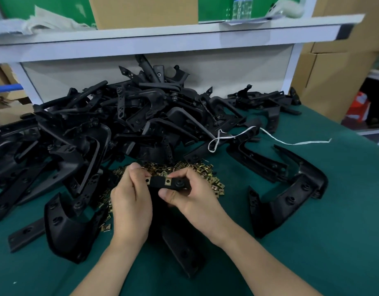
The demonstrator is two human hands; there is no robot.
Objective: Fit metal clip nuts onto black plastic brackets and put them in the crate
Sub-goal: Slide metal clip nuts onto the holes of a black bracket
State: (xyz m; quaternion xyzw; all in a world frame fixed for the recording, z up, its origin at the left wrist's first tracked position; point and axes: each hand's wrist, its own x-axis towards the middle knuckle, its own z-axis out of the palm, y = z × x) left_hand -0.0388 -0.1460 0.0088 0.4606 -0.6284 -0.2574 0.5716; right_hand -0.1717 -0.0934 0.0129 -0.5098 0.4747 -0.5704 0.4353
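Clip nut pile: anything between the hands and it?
Nothing separate. The left hand and right hand both grip one black bracket over the near part of the clip nut pile, which lies open on the green mat. Only that held bracket occupies the hands; the bracket heap sits behind the pile, not across the way.

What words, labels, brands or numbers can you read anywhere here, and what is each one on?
No text is readable in this view.
Blue-and-white printed strip on the upper shelf: blurred, unreadable.
White marks on the red package at far right: too blurred to read.
Held black plastic bracket: no marking visible.
Brown cardboard box on the shelf: no print visible.
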